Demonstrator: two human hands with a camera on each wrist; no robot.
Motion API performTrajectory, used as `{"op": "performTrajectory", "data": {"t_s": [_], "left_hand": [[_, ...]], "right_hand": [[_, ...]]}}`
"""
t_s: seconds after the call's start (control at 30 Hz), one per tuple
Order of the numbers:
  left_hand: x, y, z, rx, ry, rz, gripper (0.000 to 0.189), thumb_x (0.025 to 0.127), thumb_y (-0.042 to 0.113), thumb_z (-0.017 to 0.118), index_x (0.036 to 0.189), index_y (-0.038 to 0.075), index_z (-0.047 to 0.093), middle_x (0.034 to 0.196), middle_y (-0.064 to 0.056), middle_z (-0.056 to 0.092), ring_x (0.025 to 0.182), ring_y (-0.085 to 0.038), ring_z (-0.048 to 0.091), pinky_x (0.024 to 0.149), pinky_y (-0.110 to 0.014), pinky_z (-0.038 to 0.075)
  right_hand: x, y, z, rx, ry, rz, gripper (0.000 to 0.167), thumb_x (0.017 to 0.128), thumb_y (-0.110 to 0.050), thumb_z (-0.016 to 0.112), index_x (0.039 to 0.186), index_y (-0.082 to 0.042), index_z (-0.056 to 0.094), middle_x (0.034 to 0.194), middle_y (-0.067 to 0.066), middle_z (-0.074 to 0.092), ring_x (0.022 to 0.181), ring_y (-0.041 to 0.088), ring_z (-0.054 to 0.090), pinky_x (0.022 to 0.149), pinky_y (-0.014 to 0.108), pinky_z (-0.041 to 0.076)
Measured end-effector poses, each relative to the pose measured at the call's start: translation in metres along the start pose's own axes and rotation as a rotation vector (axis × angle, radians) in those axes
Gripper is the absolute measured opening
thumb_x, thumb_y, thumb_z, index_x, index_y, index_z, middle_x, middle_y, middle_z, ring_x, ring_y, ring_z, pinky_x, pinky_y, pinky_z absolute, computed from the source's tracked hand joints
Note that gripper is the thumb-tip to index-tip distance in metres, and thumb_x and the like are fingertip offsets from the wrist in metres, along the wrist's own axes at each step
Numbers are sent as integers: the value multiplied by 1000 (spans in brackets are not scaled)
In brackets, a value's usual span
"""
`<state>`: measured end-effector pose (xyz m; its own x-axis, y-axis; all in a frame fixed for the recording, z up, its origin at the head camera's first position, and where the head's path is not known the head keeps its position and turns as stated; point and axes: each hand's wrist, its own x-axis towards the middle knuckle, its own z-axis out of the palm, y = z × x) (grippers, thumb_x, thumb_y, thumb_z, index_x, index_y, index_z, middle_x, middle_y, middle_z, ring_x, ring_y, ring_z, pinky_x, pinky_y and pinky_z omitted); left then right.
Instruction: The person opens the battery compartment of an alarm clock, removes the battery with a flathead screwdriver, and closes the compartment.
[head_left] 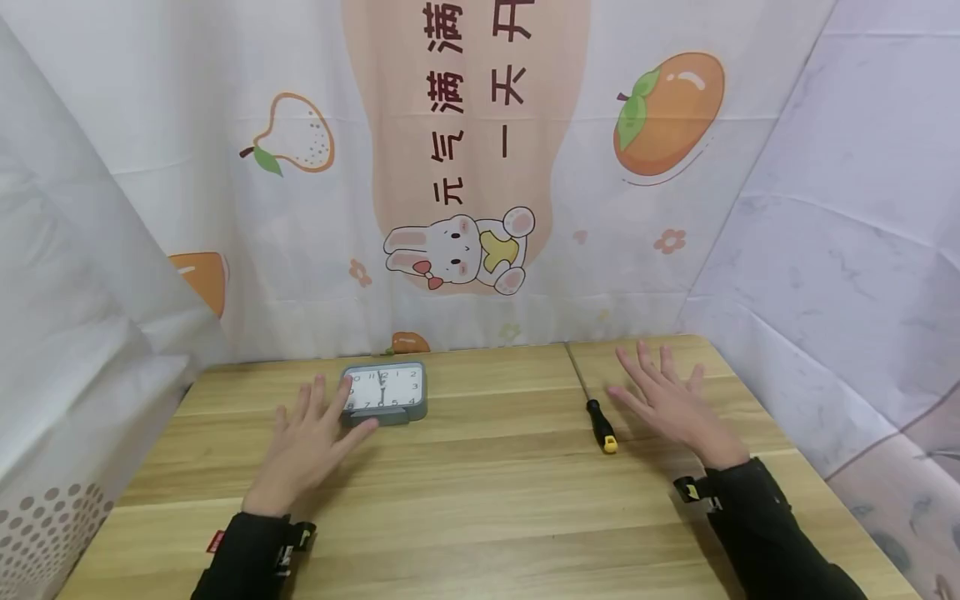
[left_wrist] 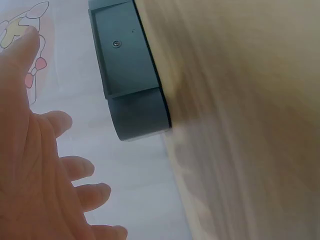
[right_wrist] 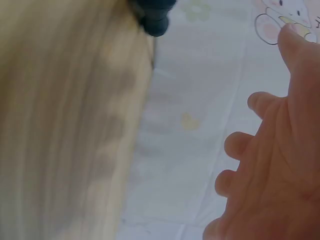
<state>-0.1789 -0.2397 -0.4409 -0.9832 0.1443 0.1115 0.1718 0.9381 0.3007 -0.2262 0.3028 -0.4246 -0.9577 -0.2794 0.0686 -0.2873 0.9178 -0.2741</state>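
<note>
A grey-blue alarm clock [head_left: 385,389] with a white face lies face up on the wooden table, toward the back left. My left hand [head_left: 303,446] hovers at its left front with fingers spread, index fingertip overlapping the clock's left edge in the head view. In the left wrist view the clock's side [left_wrist: 127,55] shows past the thumb, apart from the palm. A screwdriver [head_left: 600,423] with a black and yellow handle lies at the back right, shaft pointing to the far edge. Just right of it is my right hand [head_left: 671,408], fingers spread, holding nothing. Its dark handle [right_wrist: 154,17] appears blurred in the right wrist view.
The wooden table [head_left: 480,508] ends at the back against a white printed curtain [head_left: 300,225]. More pale cloth hangs at the left [head_left: 67,333] and right [head_left: 847,233] sides. A black sleeve and wrist strap cover each forearm.
</note>
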Motion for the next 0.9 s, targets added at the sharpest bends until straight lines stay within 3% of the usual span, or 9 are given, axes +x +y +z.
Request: {"op": "performTrajectory", "data": {"t_s": [0.27, 0.43, 0.6, 0.8, 0.9], "left_hand": [[16, 4, -1, -89, 16, -5, 89, 100, 67, 42, 162, 7, 20, 162, -34, 8, 146, -56, 11, 110, -74, 13], [28, 4, -3, -181, 66, -15, 85, 100, 56, 54, 159, 3, 24, 157, -41, 15, 141, -60, 23, 106, -73, 27], [39, 5, -1, -248, 14, -120, 93, 100, 52, 58, 161, -2, 13, 159, -38, 14, 144, -56, 19, 110, -69, 23], [45, 10, 1, -321, -25, -195, 93, 100, 45, 60, 159, -6, 11, 159, -35, 20, 144, -52, 26, 113, -64, 23], [49, 13, 5, -327, -27, -184, 90, 100, 43, 61, 158, -8, 15, 155, -35, 29, 139, -51, 35, 111, -62, 30]], "right_hand": [[22, -26, -1, 180, -10, -6, 86, 102, -61, 47, 165, -24, 2, 165, 22, -4, 146, 51, -16, 96, 77, -23], [38, -51, 2, 342, -14, -29, 90, 100, -60, 52, 165, -21, 3, 167, 19, -3, 149, 46, -13, 108, 74, -9], [51, -73, 6, 488, 18, -77, 90, 100, -53, 59, 164, -13, 11, 168, 19, 7, 153, 40, 2, 118, 62, 12], [60, -91, 15, 602, -10, -100, 84, 103, -47, 58, 163, -9, 13, 168, 17, 11, 153, 34, 11, 118, 56, 18], [61, -97, 15, 695, -64, -101, 82, 104, -44, 56, 164, -10, 12, 168, 16, 10, 153, 36, 12, 118, 56, 19]]}}
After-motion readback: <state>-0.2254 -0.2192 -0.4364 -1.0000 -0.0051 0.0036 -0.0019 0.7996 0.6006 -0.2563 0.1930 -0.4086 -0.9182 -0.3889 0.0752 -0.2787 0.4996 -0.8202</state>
